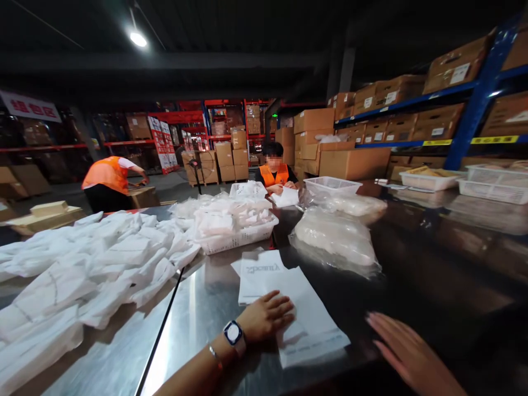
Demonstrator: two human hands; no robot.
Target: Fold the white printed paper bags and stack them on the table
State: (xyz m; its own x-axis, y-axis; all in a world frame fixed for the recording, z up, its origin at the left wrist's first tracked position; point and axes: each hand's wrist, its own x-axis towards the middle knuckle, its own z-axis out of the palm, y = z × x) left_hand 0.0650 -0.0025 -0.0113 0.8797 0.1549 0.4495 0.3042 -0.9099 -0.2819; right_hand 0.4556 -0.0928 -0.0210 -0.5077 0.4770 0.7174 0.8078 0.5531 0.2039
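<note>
- Head view, and here's the flat white bag (315,316), lying right of centre in the lower half of the frame, its long axis slanting from upper left down to lower right.
- Its banded end faces the bottom of the frame; the other end points up and left, against a white packet with grey lettering (259,269).
- The left hand (264,320) is on it, palm down, fingers stretched out and slightly apart, pointing right across the bag's left edge, pinching nothing.
- Over at lower right, the right hand (406,346): fingers straight and close together, thumb apart, aimed up and left. It's clear of the bag, above the dark tabletop (437,280); whether it touches that surface, I can't tell.
- Now the containers! Just above centre, a white basket (237,239) heaped past its rim with white packets.
- Right of that, a clear plastic bag (336,236), bulging with whitish contents too blurred to name.
- Behind it, another white basket (333,185), its inside hard to make out.
- Far right, a shallow white tray (433,181) carries yellowish items.
- Across the left side, loose white packets (103,258) spread in a broad heap.
</note>
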